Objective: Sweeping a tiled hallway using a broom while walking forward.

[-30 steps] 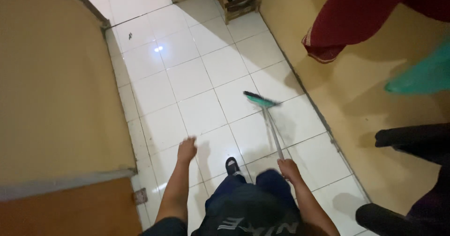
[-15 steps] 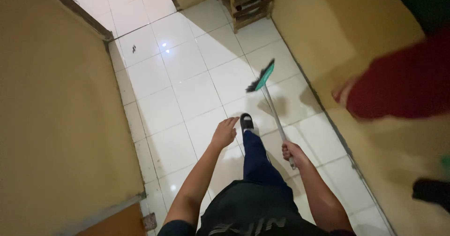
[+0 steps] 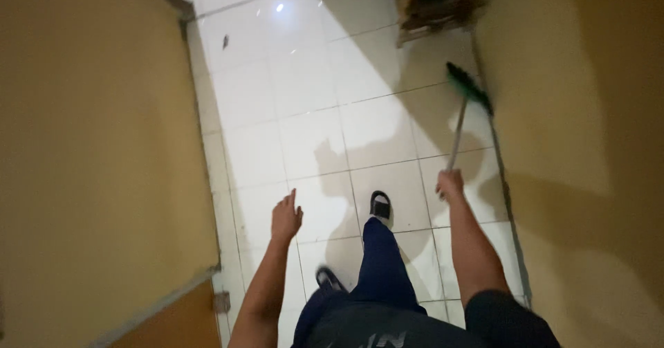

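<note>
Trouble looks likeliest at the wall: right hand clenched round the broom, its green head up near the skirting by the wooden rack, could clip either, while left hand hangs loose.

Single head-worn view, looking steeply down from above, facing forward along a narrow tiled floor, arms near

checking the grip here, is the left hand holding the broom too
No, the left hand hangs open and empty over the white tile floor, while only the right hand grips the broom by its handle.
</note>
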